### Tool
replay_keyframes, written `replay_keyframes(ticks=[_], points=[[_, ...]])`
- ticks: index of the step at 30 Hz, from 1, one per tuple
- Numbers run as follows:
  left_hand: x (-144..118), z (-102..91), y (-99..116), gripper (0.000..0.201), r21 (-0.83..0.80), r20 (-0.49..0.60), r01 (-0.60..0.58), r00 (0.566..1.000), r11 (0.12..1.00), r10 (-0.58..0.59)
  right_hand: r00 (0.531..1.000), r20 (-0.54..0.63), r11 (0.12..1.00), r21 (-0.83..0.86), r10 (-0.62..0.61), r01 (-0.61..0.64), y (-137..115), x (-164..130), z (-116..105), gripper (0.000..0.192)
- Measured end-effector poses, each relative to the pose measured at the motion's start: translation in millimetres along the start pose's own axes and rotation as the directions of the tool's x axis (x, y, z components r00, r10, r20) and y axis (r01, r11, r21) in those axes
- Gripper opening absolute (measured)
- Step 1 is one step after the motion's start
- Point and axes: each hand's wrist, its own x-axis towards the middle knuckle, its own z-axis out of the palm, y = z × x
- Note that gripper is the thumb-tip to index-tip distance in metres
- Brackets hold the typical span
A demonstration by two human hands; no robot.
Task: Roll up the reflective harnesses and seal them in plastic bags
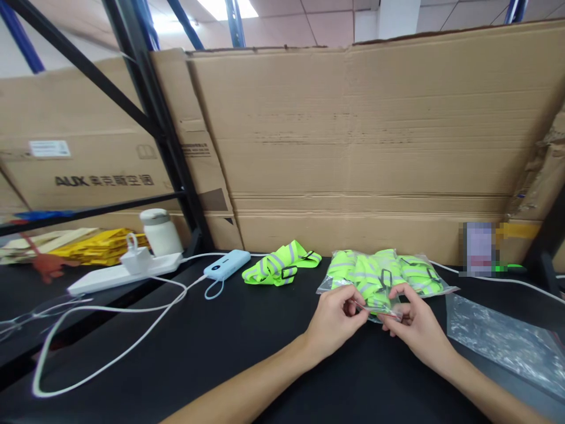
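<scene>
My left hand (338,318) pinches the near edge of a clear zip bag (378,307) with a red line along its mouth. My right hand (412,321) grips the same edge further right, so both hands are closed on it. Inside the bag is a folded neon-yellow reflective strap (369,290) with grey stripes and a black buckle. Right behind lie more bagged straps (342,265), another one (421,275) to the right. A loose reflective strap (282,264) with a black buckle rests unbagged to the left.
A light-blue power bank (228,265), a white power strip (106,277) and a looping white cable (110,309) occupy the left side. Behind them stands a white bottle (161,232). Empty clear bags (503,335) lie at right. Tall cardboard (353,129) walls the back.
</scene>
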Motion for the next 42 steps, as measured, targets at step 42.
replay_keyframes(ticks=[42], points=[[4.0,-2.8,-15.5,0.009,-0.06,0.027,-0.019,0.999,0.998,0.02,0.976,0.061,0.905,-0.366,-0.21,0.218,-12.3,0.5,-9.8,0.011]])
